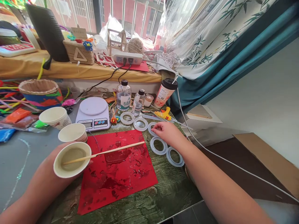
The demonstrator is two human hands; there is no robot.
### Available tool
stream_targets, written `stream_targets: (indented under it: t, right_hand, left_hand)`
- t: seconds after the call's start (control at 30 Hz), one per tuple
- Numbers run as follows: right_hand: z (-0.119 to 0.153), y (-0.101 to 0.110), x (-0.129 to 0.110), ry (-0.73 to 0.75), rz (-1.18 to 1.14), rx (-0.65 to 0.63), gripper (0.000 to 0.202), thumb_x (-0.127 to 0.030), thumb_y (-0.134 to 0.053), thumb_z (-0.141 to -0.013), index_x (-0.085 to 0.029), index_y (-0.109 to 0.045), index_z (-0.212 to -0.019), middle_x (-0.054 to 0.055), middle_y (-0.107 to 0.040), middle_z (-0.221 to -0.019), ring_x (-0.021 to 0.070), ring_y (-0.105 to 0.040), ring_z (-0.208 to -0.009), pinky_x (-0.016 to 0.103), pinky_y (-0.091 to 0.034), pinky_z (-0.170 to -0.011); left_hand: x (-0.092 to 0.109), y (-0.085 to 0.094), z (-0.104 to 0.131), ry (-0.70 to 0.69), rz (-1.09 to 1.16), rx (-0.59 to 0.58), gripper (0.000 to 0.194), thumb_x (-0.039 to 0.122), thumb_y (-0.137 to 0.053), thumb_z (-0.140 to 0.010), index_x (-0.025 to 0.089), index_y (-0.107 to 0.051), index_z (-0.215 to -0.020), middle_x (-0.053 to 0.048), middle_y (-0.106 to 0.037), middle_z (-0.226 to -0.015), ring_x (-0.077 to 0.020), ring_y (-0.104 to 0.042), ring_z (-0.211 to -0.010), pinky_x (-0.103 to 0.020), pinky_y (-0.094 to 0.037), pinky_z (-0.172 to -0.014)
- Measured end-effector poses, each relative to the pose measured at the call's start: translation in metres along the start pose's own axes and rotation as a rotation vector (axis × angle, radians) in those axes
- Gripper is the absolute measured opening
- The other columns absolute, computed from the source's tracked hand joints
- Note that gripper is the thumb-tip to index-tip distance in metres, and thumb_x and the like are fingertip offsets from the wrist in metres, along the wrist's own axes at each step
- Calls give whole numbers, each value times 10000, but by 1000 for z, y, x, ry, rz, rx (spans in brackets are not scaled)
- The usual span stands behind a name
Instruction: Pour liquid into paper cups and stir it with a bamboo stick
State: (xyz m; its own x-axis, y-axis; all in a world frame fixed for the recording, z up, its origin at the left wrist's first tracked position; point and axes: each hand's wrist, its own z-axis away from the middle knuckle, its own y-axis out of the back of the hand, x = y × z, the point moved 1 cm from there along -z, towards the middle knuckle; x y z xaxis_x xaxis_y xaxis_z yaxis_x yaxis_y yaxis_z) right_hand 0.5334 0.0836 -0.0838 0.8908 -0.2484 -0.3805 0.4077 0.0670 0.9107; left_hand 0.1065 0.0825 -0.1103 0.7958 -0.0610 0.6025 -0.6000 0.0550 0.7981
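My left hand (50, 165) is wrapped round a paper cup (58, 166) of murky, greyish-green liquid. A wooden chopstick (126, 146) leans in that cup, its far end reaching out over a wet red sheet (98, 196). At the table's right side, my right hand (165, 130) has its fingertips pinched at a translucent ring mold (150, 129); whether they grip its rim is unclear. Several similar ring molds lie in a curve around it, among them a nearer ring mold (153, 148) and one at the far end (121, 118).
Two more paper cups (72, 133) stand behind the held one, near a white kitchen scale (102, 115). Clear bottles (123, 96), a lidded drink cup (163, 95) and a yellow glue gun (164, 114) stand or lie behind the molds. A white cable (210, 151) hangs along the right edge.
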Motion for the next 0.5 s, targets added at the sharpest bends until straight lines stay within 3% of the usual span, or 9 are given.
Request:
stream_targets:
  t: [0.3, 0.5]
  right_hand:
    - [-1, -1, -1, -20, 9, -9, 195, -324, -747, -994, -214, -846, -867, 53, -811, -808, 217, -671, -734, 319, -396, -648]
    - [1, -1, -1, -29, -31, 3, 207, -321, -745, -996, -213, -825, -839, 55, -808, -808, 215, -665, -729, 319, -395, -653]
  left_hand:
    - [2, 1, 1, -2, 59, -9, 682, 703, -760, -675, 317, -799, -1236, -75, -842, -1396, -389, -781, -1278, -512, -610, -1132]
    - [-1, -1, 1, -1, 38, 2, 679, 707, -761, -675, 321, -801, -1233, -71, -857, -1356, -392, -793, -1249, -497, -636, -1081]
